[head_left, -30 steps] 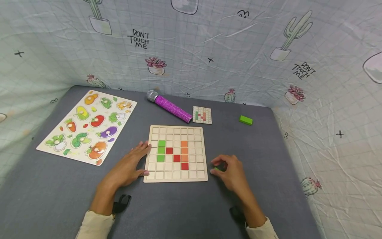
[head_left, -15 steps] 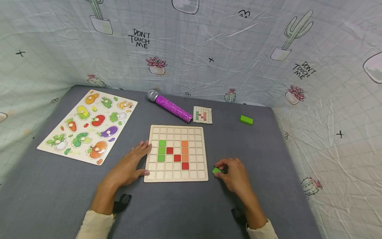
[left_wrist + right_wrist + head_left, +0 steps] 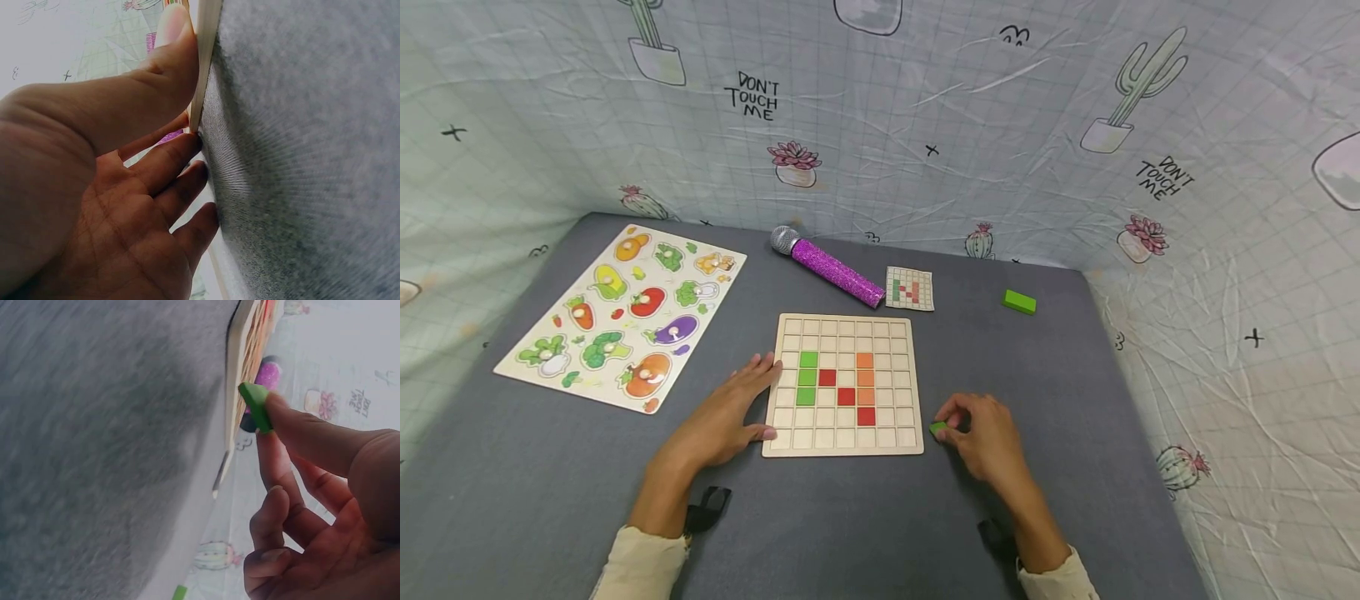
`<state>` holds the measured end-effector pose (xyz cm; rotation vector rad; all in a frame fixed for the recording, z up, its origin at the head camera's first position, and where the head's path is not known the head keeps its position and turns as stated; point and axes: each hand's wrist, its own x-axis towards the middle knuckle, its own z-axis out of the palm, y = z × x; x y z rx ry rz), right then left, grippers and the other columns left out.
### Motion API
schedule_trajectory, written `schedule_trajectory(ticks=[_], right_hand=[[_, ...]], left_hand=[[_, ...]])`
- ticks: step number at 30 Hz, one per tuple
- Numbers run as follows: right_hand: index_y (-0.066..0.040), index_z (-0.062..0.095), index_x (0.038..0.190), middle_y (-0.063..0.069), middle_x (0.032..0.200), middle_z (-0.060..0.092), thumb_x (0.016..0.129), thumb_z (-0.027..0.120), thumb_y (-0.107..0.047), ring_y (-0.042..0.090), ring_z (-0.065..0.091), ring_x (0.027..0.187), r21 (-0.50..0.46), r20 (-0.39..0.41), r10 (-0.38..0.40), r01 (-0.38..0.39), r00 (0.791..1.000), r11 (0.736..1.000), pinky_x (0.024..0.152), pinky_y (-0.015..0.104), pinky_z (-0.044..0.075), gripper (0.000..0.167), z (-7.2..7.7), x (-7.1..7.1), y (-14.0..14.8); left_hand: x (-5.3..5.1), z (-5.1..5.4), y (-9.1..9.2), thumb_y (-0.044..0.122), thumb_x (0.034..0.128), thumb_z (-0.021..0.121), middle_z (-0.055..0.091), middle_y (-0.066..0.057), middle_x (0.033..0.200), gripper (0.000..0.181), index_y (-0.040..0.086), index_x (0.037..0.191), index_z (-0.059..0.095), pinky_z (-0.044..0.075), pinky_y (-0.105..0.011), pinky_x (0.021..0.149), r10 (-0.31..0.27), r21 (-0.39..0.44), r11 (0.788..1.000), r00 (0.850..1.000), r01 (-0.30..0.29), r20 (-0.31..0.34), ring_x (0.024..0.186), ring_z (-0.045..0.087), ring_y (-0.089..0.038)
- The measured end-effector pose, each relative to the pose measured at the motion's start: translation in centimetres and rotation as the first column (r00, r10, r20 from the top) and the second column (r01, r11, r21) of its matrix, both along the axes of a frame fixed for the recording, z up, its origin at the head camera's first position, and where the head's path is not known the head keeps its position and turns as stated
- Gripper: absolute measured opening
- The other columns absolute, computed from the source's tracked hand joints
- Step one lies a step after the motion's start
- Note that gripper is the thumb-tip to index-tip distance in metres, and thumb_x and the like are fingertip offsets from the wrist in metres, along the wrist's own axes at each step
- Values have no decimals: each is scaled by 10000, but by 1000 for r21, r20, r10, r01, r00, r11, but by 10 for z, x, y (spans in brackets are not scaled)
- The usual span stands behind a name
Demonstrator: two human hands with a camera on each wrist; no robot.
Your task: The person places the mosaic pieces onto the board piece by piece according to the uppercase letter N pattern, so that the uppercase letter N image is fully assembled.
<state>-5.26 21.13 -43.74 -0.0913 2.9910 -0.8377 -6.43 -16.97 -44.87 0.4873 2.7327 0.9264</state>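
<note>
A wooden grid board lies on the grey table, with green, red and orange square tiles set in some of its cells. My left hand rests at the board's left edge, its thumb and fingertips touching the rim, the fingers fairly straight. Just right of the board, my right hand pinches a small green block between thumb and index finger. In the right wrist view that block is tilted and held off the table, its other fingers curled loosely below.
A second green block lies at the back right. Behind the board are a small pattern card and a purple glittery microphone. A vegetable puzzle board lies at the left. A patterned cloth hangs behind the table.
The green block in my right hand turned, showing more of itself half a second ago than now. The right hand shifted slightly right, then back left. My left hand has stayed put.
</note>
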Motion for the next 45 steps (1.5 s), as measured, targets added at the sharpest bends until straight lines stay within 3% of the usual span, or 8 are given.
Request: schedule_trajectory(ticks=[8,15,22,32,45], right_hand=[[-238,776,848,-109,746,682,752,967,-182,128,531,721,-129,-13,18,-20,1000,991,682,258,420,221,12,-2,-16],[-245,762,835,-116,745,664,770,959,-183,123,518,715,-155,0,36,-36,999,987,647,252,421,217,16,-3,-36],[-255,752,813,-133,734,670,774,962,-211,143,528,733,-191,-1,104,-102,995,976,630,253,416,218,18,-4,-60],[-267,732,784,-159,693,676,785,958,-253,71,476,701,-160,-22,184,-186,983,969,592,232,398,226,13,-10,-93],[-274,732,747,-173,666,674,797,943,-226,53,531,771,-107,2,246,-244,969,964,646,207,417,223,7,-20,-137]], left_hand=[[-1,-1,-1,112,847,881,278,-214,1745,943,0,1634,374,206,-675,1304,-7,9,1000,1000,7,-2,1630,217,-457],[-1,-1,-1,106,845,881,285,-224,1740,934,-9,1627,383,212,-682,1299,-10,11,1000,1000,10,-6,1625,224,-465],[0,0,0,100,844,879,284,-231,1738,932,-19,1624,384,213,-686,1296,-9,12,1000,1000,9,-2,1622,225,-474],[-1,0,1,99,845,879,289,-229,1737,940,-9,1631,375,206,-691,1296,-8,15,1000,1000,8,-4,1624,222,-471],[-1,-1,-1,106,847,879,293,-232,1734,934,-11,1628,381,201,-696,1296,-8,20,1000,1000,8,-6,1621,226,-476]])
